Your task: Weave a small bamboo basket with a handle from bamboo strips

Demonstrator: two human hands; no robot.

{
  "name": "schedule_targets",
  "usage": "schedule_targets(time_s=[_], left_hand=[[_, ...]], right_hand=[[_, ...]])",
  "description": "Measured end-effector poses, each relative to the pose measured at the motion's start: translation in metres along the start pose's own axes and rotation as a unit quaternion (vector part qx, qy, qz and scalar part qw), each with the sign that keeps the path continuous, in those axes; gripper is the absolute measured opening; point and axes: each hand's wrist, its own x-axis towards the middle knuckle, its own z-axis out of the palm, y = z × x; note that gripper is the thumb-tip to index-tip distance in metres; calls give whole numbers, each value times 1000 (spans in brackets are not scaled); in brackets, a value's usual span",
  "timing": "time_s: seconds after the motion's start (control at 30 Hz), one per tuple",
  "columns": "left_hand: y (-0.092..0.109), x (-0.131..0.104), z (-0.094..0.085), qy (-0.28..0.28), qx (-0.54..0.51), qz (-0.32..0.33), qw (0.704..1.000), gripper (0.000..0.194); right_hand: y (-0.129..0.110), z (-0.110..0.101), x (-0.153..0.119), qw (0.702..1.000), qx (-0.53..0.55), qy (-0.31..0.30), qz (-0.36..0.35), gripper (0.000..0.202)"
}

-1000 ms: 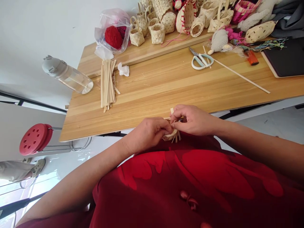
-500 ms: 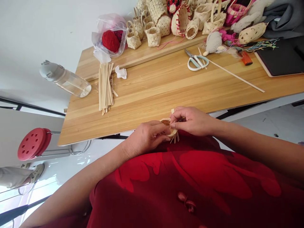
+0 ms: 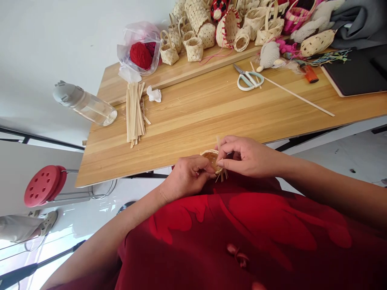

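A small round woven basket (image 3: pixel 209 153) is held over my lap at the table's front edge, its opening facing up and loose strip ends sticking out at the near side. My left hand (image 3: pixel 193 173) grips its near left rim between thumb and fingers. At the right rim my right hand (image 3: pixel 238 155) is closed in a pinch on a thin pale strip (image 3: pixel 218 141), whose end stands up past the fingers. Both hands hide much of the basket's sides.
Flat pale strips (image 3: pixel 134 114) lie bundled on the wooden table (image 3: pixel 181 129), near a water bottle (image 3: pixel 87 104). Scissors (image 3: pixel 249 79) and a long thin stick (image 3: pixel 298 96) lie farther right. Several finished baskets (image 3: pixel 194 49) and a bag of red yarn (image 3: pixel 140 55) stand behind. A red stool (image 3: pixel 42 185) is left.
My left fingers have shifted slightly down the rim, so more of the basket's inside shows. My right hand stays at the right rim. The whole view has moved slightly.
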Motion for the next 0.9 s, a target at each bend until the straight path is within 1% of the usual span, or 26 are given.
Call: schedule_targets(time_s=[0.1,0.17,0.23,0.3,0.33,0.37,0.4,0.47,0.53,0.57,0.63,0.67,0.73,0.8,0.83,0.9], left_hand=[[-2,0,-5,5,-20,-18,1000,11],[-5,0,-12,-7,-42,-48,998,9],[-7,0,-20,-32,-79,-76,993,7],[-10,1,-29,-62,-109,-87,988,16],[-11,2,-33,-73,-117,-88,987,19],[-13,4,-36,-83,-124,-87,985,19],[-15,5,-38,-91,-134,-86,983,19],[-18,8,-40,-108,-164,-80,977,19],[-21,10,-39,-137,-198,-75,968,21],[-21,11,-38,-154,-209,-73,963,20],[-21,13,-36,-176,-215,-74,958,15],[-20,14,-36,-180,-210,-77,958,13],[-17,15,-36,-180,-198,-85,960,12],[-15,16,-36,-181,-202,-90,958,10],[-14,16,-36,-181,-209,-95,956,9],[-13,16,-36,-172,-220,-111,954,10]], right_hand=[[3,-1,-2,1000,24,-17,-11,10],[6,2,-1,999,14,-15,-44,10],[11,8,0,991,-38,15,-127,13],[14,14,3,966,-114,55,-225,18],[16,16,4,952,-149,73,-256,20],[16,17,5,943,-177,88,-269,20],[17,17,6,938,-196,101,-268,20],[16,17,6,937,-218,124,-243,22],[14,14,4,937,-226,133,-229,25],[14,14,4,936,-228,130,-234,26],[12,12,2,936,-213,106,-258,22],[12,12,2,941,-193,82,-267,18],[11,13,2,955,-136,26,-263,12],[11,14,4,965,-85,-15,-248,11],[12,15,4,967,-69,-22,-243,11],[13,16,5,969,-52,-16,-240,11]])
